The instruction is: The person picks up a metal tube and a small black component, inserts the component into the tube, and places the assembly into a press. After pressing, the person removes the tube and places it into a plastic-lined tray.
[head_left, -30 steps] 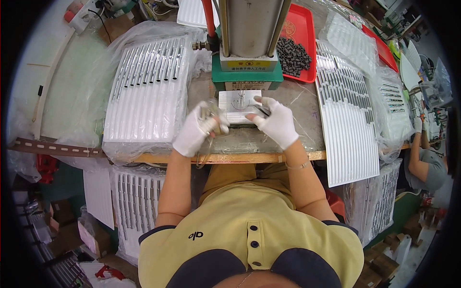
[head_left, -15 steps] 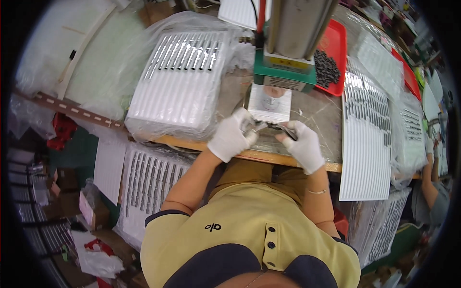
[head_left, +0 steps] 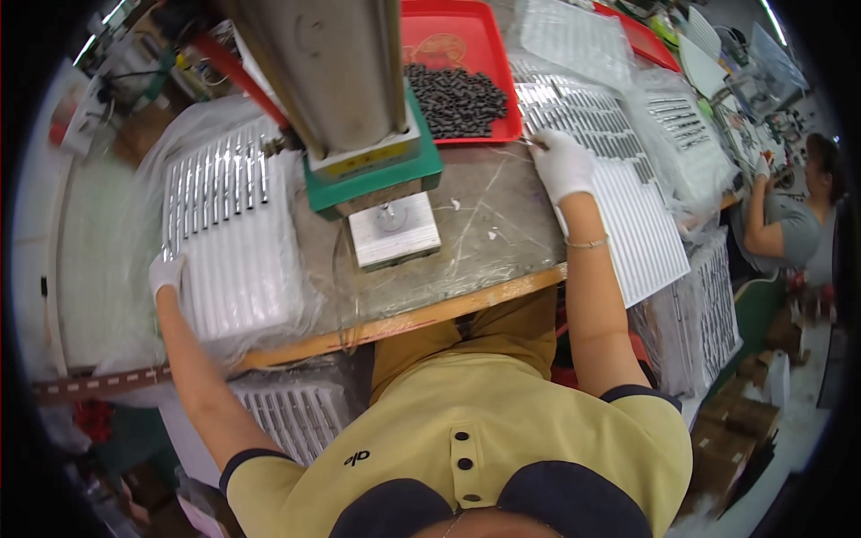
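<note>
My left hand [head_left: 167,273], in a white glove, is at the left edge of a white ribbed tray [head_left: 235,287]. Its fingertips are closed on the lower end of a shiny metal tube [head_left: 168,242], beside a row of similar tubes lying in the grooves. My right hand [head_left: 563,165], also gloved, is over the near left part of a second ribbed tray [head_left: 628,224] that carries rows of metal tubes [head_left: 583,117]. Its fingers are pinched together, and a short shiny end of a metal tube [head_left: 527,141] sticks out from them. The palm side is hidden.
Between my hands stands a press with a green head [head_left: 377,184] above a pale metal block [head_left: 395,235]. Behind it a red tray [head_left: 509,81] holds many small black pieces [head_left: 457,103]. Plastic film wraps the left tray. Another person [head_left: 789,215] sits at far right.
Both hands have parted from in front of the metal block. The left has gone to the left tray, the right to the right tray. The view has turned toward the right.
</note>
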A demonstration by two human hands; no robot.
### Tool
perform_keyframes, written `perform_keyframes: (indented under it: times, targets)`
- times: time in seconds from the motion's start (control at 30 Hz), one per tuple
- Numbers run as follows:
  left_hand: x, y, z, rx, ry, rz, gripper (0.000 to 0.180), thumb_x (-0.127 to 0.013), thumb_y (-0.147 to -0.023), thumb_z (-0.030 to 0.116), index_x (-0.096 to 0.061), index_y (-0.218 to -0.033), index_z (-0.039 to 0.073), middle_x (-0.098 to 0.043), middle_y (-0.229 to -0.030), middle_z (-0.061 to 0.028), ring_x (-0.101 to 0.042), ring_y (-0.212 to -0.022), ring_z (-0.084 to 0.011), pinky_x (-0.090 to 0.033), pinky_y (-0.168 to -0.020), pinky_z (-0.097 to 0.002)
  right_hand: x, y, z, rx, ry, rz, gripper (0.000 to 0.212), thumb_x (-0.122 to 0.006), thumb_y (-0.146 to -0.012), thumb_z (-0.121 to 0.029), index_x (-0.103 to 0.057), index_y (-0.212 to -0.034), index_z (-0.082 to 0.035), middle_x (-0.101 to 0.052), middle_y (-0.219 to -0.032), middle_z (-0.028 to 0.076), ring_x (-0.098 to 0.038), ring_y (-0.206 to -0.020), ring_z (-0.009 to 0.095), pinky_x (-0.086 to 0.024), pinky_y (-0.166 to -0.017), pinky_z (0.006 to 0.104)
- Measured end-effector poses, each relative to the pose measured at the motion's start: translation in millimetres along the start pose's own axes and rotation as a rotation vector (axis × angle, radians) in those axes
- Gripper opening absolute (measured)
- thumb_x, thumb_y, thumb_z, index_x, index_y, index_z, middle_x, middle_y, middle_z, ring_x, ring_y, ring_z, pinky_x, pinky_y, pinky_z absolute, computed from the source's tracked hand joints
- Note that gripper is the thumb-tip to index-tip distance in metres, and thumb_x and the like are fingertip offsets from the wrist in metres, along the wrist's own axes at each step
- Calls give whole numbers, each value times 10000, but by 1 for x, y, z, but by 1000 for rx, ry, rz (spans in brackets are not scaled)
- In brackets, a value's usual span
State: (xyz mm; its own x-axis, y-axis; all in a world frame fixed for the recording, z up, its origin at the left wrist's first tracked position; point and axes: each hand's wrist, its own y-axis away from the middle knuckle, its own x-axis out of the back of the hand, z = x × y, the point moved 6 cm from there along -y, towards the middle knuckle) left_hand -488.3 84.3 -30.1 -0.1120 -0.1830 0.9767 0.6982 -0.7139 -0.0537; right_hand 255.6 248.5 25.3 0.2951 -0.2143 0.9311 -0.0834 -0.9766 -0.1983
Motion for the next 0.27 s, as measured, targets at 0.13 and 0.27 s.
perform_keyframes:
  times: [0.13,0.27]
  targets:
    - [-15,-13,-8,39,100,-64,403,-718,-723,286,-665,-1035,36,-684,-907,-161,-652,-853,-286,-487,-773,-381,-22,-28,4,2,39,-9,186,-613,-833,-258,-699,-962,-156,-676,-953,111,-642,-898,314,-497,-779,416]
    - [-41,-13,-23,34,271,-17,359,-703,-774,214,-653,-1119,125,-678,-954,-100,-641,-871,-205,-487,-817,-325,-48,-52,12,-35,63,-48,191,-646,-830,-281,-704,-984,-185,-684,-954,109,-654,-907,292,-498,-769,415]
